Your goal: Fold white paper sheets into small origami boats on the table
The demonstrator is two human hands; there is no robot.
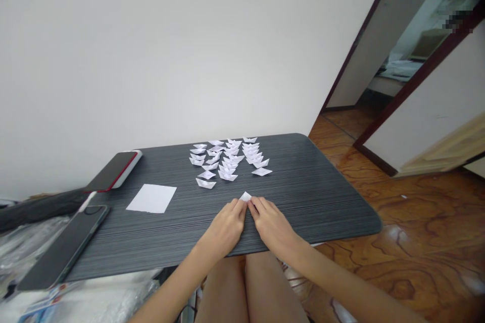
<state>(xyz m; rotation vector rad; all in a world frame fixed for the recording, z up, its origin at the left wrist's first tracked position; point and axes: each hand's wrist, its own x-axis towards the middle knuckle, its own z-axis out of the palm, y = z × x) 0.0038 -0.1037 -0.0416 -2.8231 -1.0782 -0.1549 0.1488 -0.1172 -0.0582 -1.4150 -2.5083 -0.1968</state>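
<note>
A small piece of folded white paper point(245, 195) lies near the front of the dark table, its pointed tip showing beyond my fingers. My left hand point(228, 222) closes on it from the left, and my right hand point(271, 219) from the right, with the fingertips of both meeting at its near edge. My fingers cover the rest of the fold. Farther back stand several white paper boats point(227, 176) in loose rows. To the left rests a flat white paper sheet point(152, 198).
The dark wood-grain table point(303, 176) has a rounded right end and backs onto a white wall point(189, 50). At its left lie a red-edged tablet-like device point(111, 171) and a dark phone-like device point(66, 247). Plastic-wrapped items point(117, 298) sit below the left edge.
</note>
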